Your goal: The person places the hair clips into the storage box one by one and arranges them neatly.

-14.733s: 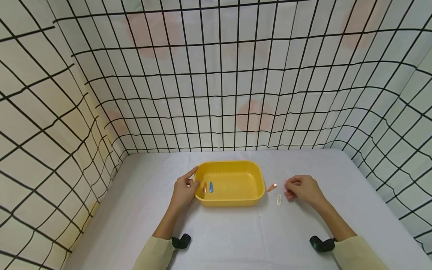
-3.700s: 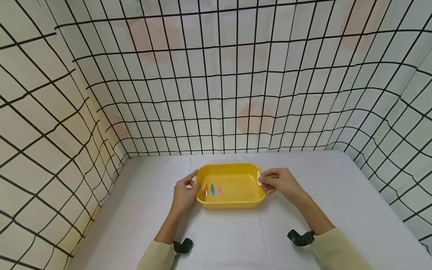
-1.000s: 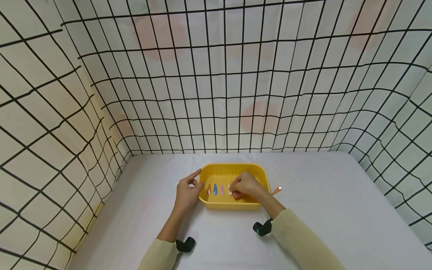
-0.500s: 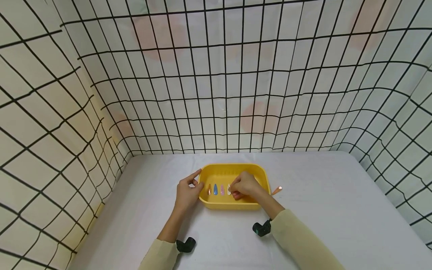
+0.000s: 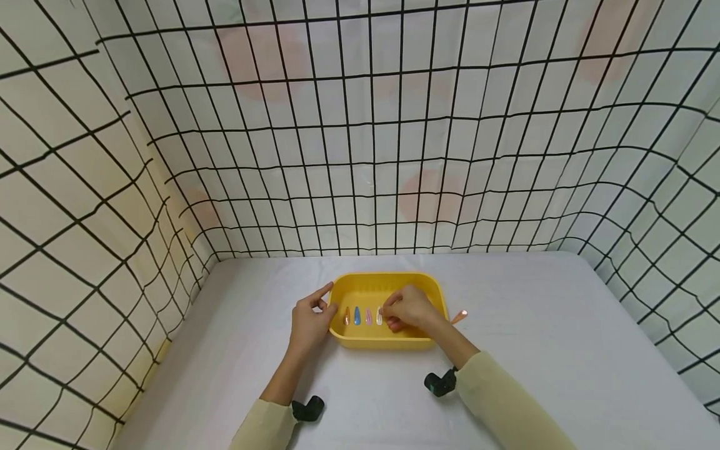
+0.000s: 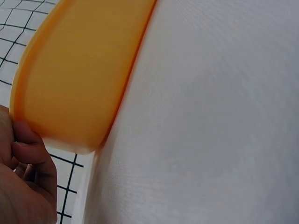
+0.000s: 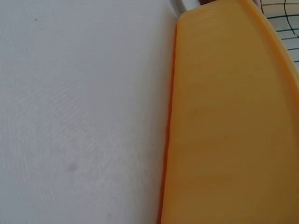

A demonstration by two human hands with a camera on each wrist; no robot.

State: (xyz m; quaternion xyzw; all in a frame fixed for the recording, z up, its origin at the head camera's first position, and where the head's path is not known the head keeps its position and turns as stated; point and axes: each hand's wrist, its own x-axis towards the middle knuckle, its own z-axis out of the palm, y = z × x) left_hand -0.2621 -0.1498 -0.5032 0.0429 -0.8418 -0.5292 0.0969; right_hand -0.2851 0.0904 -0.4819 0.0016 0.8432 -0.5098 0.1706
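Observation:
A yellow plastic tray (image 5: 388, 343) lies on the table. My left hand (image 5: 308, 322) grips its left end, with the thumb over the rim; in the left wrist view its curled fingers (image 6: 32, 154) sit against the outer wall. Inside the tray, an orange hair clip (image 5: 347, 316), a blue hair clip (image 5: 357, 316), a pink hair clip (image 5: 368, 316) and a white hair clip (image 5: 379, 316) stand in a row. My right hand (image 5: 410, 307) reaches into the tray, its fingertips pinching the white clip's right edge. The right wrist view shows only the tray's outer wall, not the fingers.
Another orange hair clip (image 5: 459, 316) lies on the white tablecloth (image 5: 534, 337), just right of the tray and partly behind the right forearm. A black wire grid (image 5: 371, 144) with white cloth behind it encloses the back and sides of the table.
The right hand has brought the white clip from the tray's right rim to the row beside the pink one, which was placed earlier. In the last second it has barely moved; the left hand keeps its hold.

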